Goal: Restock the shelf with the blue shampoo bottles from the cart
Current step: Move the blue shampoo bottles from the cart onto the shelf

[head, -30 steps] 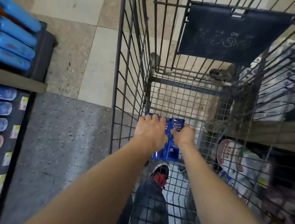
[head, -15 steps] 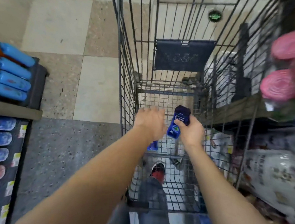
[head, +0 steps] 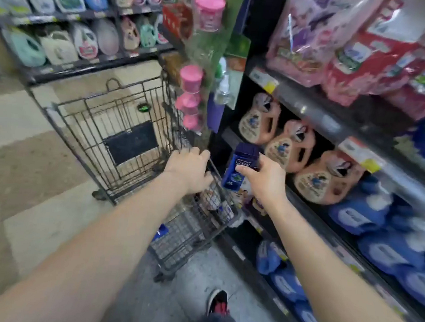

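One blue shampoo bottle (head: 240, 168) was out of the cart (head: 87, 134) and clamped in the right hand (head: 263, 183), the thumb across the front of the label at about mid-height and the fingers wrapped behind, out of sight. The bottle stood just left of the palm, its long axis close to upright, the dark cap on top and leaning a little to the right, and the base hanging below the grip and free of any support. The shelf (head: 320, 121) lay to the right of the grip and beyond it, so the holding hand was plainly the nearer one to the racking. Closest ahead of the knuckles stood the pink jugs (head: 315, 180). Blue pouches (head: 358, 214) lay lower and further right. No row of matching bottles could be seen near the grip, so the proper slot could not be told from this view. The left hand (head: 188, 170) was well to the left of the bottle, at the cart's near rim, with its fingers relaxed and pointing forward and nothing in them. Whether they touched the wire was unclear. Down in the cart, below and left of the grip, a small blue item (head: 162, 231) showed through the mesh, perhaps another bottle. The coming move would probably be a carry rightward and forward with the bottle kept cap-up, and the jugs were the likeliest things to be knocked.
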{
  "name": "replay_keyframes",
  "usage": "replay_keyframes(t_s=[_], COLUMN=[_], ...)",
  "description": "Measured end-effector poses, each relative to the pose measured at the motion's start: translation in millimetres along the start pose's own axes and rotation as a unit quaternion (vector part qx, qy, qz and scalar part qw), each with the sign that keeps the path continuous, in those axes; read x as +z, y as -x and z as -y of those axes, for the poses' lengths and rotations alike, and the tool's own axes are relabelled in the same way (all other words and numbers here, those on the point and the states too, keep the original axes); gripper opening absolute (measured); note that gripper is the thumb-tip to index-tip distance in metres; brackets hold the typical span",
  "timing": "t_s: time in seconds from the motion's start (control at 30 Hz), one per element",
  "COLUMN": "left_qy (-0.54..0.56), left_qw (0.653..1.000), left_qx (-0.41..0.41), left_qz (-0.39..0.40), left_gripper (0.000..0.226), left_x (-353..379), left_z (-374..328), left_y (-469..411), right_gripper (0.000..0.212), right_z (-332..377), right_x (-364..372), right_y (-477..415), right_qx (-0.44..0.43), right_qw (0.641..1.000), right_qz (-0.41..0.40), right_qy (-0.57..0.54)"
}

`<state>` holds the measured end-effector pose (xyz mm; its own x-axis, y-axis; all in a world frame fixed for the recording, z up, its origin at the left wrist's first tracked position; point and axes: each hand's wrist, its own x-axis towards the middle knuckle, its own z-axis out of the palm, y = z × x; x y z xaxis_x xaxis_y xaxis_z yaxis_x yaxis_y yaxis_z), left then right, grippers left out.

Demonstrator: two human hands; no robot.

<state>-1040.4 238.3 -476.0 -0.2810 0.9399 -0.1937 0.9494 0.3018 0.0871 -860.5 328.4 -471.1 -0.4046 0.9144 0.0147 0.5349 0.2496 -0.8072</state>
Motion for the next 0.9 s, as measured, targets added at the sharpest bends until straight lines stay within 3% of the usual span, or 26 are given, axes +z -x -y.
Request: replay_keyframes(t_s=[0.23, 0.37, 0.6, 0.9], left_qy=[-0.053, -0.065, -0.092, -0.022], left_qw=[0.988, 0.975, 0.947, 0.922], left_qx=[0.134, 0.206, 0.3, 0.385], left_qz=[-0.048, -0.055, -0.069, -0.045], left_gripper=[0.057, 0.051, 0.061, 0.06], left_x=[-47, -59, -59, -35], left_z=[-143, -230, -400, -612], left_y=[45, 73, 157, 308], right_gripper=[0.031, 0.037, 0.032, 0.031], right_z=[-4, -28, -77, -146], right_x=[-172, -255, -380, -520], right_y=[97, 163, 316, 530], right_qx=[0.033, 0.078, 0.133, 0.175], right_qw=[0.989, 0.973, 0.94, 0.895], right_qz=[-0.144, -0.215, -0.314, -0.411], right_qy=[0.024, 0.012, 0.011, 0.004])
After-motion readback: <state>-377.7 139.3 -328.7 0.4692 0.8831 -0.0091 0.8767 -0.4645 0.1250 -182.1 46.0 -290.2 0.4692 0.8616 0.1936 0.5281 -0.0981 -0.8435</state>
